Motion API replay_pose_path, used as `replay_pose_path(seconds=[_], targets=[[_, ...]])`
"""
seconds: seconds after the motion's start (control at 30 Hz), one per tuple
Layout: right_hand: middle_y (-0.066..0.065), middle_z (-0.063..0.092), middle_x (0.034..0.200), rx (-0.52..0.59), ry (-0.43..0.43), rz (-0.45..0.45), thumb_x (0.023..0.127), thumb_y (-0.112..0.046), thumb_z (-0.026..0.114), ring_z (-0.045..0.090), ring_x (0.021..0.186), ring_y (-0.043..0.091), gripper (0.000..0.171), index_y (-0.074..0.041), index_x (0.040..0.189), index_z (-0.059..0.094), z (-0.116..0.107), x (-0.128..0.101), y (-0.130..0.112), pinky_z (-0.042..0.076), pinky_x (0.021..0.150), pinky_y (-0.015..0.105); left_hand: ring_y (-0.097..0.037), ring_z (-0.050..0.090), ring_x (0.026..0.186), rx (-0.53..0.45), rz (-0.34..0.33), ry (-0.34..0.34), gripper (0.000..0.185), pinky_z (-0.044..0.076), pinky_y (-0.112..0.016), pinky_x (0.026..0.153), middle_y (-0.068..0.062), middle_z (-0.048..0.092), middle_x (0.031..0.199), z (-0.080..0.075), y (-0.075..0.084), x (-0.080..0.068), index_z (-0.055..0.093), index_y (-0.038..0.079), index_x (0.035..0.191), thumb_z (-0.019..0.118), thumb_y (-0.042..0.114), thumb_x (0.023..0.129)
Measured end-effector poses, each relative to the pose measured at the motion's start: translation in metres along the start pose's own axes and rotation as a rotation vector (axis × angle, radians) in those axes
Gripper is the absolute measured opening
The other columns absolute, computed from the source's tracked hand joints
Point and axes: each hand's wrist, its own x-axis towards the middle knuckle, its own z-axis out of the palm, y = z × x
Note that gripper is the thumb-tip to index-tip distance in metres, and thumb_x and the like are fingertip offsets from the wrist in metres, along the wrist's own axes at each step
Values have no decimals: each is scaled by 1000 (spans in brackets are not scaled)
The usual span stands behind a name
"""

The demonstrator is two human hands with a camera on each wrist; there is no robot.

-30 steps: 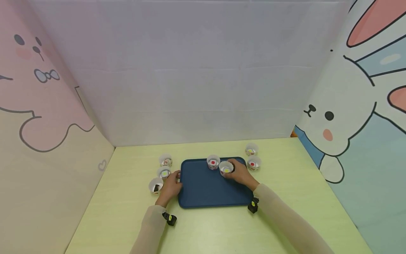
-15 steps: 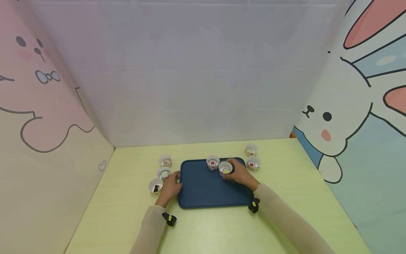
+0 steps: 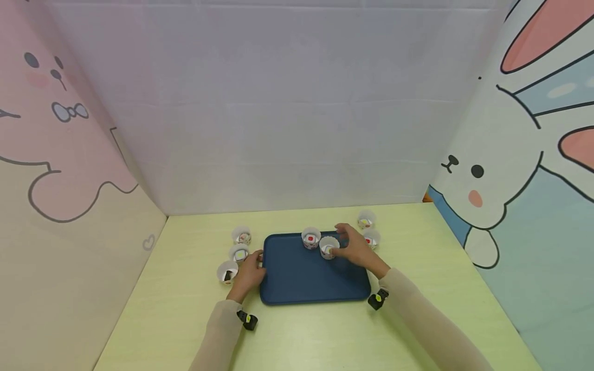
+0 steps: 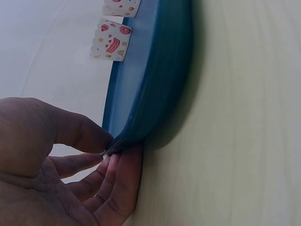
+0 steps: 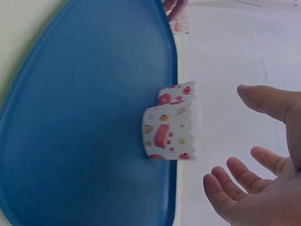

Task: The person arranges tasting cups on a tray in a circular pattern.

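A blue tray [image 3: 306, 278] lies on the yellow-green table. Two white paper cups stand at its far edge, one with a red piece [image 3: 310, 238] and one with a yellow piece [image 3: 329, 248]. My right hand [image 3: 348, 242] hovers just right of the yellow-piece cup with fingers spread, touching nothing. The right wrist view shows that patterned cup [image 5: 170, 134] on the tray [image 5: 84, 117], apart from the open right hand [image 5: 228, 139]. My left hand [image 3: 250, 270] holds the tray's left rim. In the left wrist view the left hand [image 4: 110, 148] pinches the rim [image 4: 155, 80], thumb above, fingers beneath.
Three cups stand left of the tray: far [image 3: 242, 235], middle [image 3: 240, 253], near [image 3: 227, 271]. Two more cups [image 3: 365, 220] [image 3: 372, 238] stand to its right, behind my right hand. Cartoon-printed walls enclose the table on three sides.
My right hand has let go of the yellow-piece cup and drawn back to the right with its fingers spread. The left hand stays on the tray's rim.
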Motion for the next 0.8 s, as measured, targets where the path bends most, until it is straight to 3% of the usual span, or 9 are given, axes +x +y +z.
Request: replay_pose_path(seconds=[0.37, 0.8], targets=[[22, 43, 146, 54, 34, -47, 86, -20, 74, 46, 132, 43, 71, -7, 146, 38, -19, -6, -14, 40, 107, 55, -17, 55, 79, -1, -11, 3, 57, 44, -30, 66, -14, 62, 117, -1, 0, 1, 50, 1, 140, 57, 1, 83], [22, 46, 145, 31, 100, -87, 85, -23, 76, 46, 132, 42, 75, -6, 147, 37, -37, -11, -14, 40, 106, 57, -17, 55, 79, -13, -16, 4, 57, 43, -30, 66, -15, 61, 118, -3, 1, -1, 51, 2, 140, 56, 1, 83]])
